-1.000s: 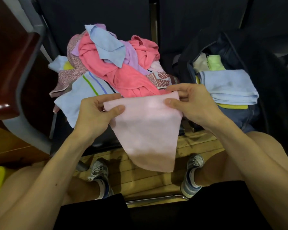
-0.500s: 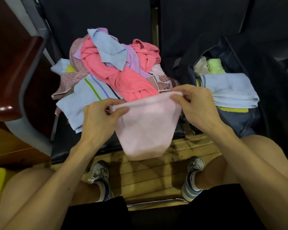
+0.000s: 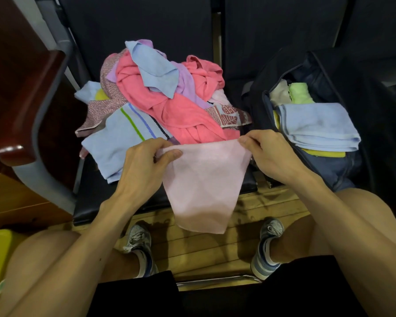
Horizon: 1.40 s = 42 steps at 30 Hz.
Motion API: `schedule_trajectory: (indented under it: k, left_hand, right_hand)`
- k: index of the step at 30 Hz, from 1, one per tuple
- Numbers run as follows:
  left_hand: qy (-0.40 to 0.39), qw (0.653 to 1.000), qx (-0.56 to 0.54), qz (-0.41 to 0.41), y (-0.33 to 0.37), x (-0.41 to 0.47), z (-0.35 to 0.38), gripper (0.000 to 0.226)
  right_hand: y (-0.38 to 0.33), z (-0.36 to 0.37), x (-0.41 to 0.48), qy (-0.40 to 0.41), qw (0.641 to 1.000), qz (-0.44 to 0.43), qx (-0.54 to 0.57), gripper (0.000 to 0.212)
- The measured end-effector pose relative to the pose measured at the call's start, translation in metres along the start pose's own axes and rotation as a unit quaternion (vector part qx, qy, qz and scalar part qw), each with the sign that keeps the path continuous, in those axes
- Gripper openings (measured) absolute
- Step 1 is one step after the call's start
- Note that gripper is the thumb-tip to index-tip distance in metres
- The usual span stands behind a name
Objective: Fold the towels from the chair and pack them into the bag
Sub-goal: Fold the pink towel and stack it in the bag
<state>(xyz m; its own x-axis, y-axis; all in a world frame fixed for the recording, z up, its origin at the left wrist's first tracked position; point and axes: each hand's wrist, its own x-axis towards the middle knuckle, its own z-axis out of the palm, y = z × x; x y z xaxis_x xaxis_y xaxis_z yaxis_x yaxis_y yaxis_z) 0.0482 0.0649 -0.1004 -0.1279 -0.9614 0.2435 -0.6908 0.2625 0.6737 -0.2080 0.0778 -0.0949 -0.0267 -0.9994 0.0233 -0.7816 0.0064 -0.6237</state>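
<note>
Both hands pinch the top edge of a pale pink towel (image 3: 201,184): the left hand (image 3: 142,161) nips its left corner between thumb and curled fingers, and the right hand (image 3: 268,154) nips the right corner the same way. The towel hangs freely from that edge, in front of the chair (image 3: 89,202) seat's front edge and above the wooden floor (image 3: 204,248); it may be doubled over, though the layers are hard to make out. Behind it a loose pile of towels (image 3: 169,106) covers the seat. The open bag (image 3: 329,175) sits just right of the pile, with a folded blue towel (image 3: 318,126) on top inside and a green towel (image 3: 300,93) at its far end.
</note>
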Motion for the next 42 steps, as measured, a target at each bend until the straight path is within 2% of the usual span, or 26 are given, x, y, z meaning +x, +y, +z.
schedule_trajectory:
  k: [3,6,8,10,14,16,18,19,20,22,23,24,27,29,31,34,36,38,42]
  left_hand:
    - [-0.012,0.999,0.029,0.024,-0.005,0.001,0.0,0.017]
    - [-0.022,0.999,0.023,0.021,-0.008,0.001,0.001,0.016]
    - [-0.022,1.0,-0.001,0.015,-0.009,0.001,0.0,0.014]
    - [-0.033,0.999,-0.041,0.007,-0.009,0.002,-0.004,0.017]
    - [-0.057,0.981,-0.185,-0.031,0.0,0.0,-0.011,0.037]
    - [-0.022,0.978,-0.204,-0.045,0.009,-0.002,-0.01,0.032]
    - [0.016,0.969,-0.236,-0.068,0.011,0.001,-0.008,0.028]
    - [0.035,0.961,-0.261,-0.084,0.011,0.004,-0.009,0.028]
    - [0.054,0.951,-0.285,-0.103,0.009,0.007,-0.009,0.029]
    - [0.082,0.932,-0.325,-0.136,0.004,0.01,-0.012,0.032]
    - [0.089,0.923,-0.343,-0.151,0.001,0.011,-0.014,0.034]
    - [0.093,0.914,-0.358,-0.17,-0.002,0.011,-0.016,0.036]
    - [0.092,0.902,-0.344,-0.244,-0.018,0.018,-0.024,0.035]
    - [0.083,0.902,-0.316,-0.283,-0.029,0.023,-0.027,0.027]
    - [0.049,0.913,-0.283,-0.289,-0.032,0.024,-0.023,0.022]
    - [-0.011,0.922,-0.263,-0.284,-0.027,0.02,-0.011,0.016]
    - [-0.03,0.893,-0.321,-0.314,-0.021,0.019,-0.007,0.015]
    - [-0.058,0.843,-0.406,-0.347,-0.015,0.02,-0.008,0.03]
    - [-0.152,0.764,-0.519,-0.352,0.002,0.013,-0.009,0.058]
  right_hand:
    - [0.004,-0.001,0.003,-0.085,0.995,0.039,0.022,0.045]
    - [0.009,0.0,0.005,-0.137,0.98,0.087,0.113,0.052]
    - [0.009,0.002,0.006,-0.152,0.961,0.123,0.195,0.049]
    - [0.005,0.004,0.005,-0.156,0.927,0.151,0.307,0.042]
    - [-0.003,0.004,0.001,-0.135,0.837,0.187,0.497,0.034]
    - [-0.006,0.006,0.0,-0.163,0.789,0.198,0.558,0.046]
    - [-0.012,0.015,-0.008,-0.246,0.739,0.198,0.595,0.077]
    - [-0.012,0.026,-0.012,-0.292,0.733,0.193,0.584,0.086]
    - [-0.012,0.038,-0.017,-0.34,0.736,0.179,0.558,0.083]
    - [-0.012,0.059,-0.026,-0.382,0.778,0.164,0.471,0.046]
    - [-0.012,0.065,-0.029,-0.378,0.797,0.159,0.443,0.036]
    - [-0.013,0.068,-0.029,-0.369,0.807,0.154,0.435,0.034]
    - [-0.018,0.062,-0.026,-0.346,0.775,0.149,0.508,0.033]
    - [-0.021,0.055,-0.023,-0.348,0.749,0.137,0.547,0.043]
    - [-0.023,0.048,-0.026,-0.377,0.725,0.118,0.564,0.054]
    - [-0.031,0.039,-0.033,-0.387,0.702,0.11,0.588,0.048]
    - [-0.039,0.033,-0.037,-0.358,0.705,0.115,0.602,0.035]
    - [-0.046,0.023,-0.038,-0.31,0.713,0.127,0.616,0.025]
    - [-0.048,0.004,-0.035,-0.231,0.719,0.115,0.645,0.023]
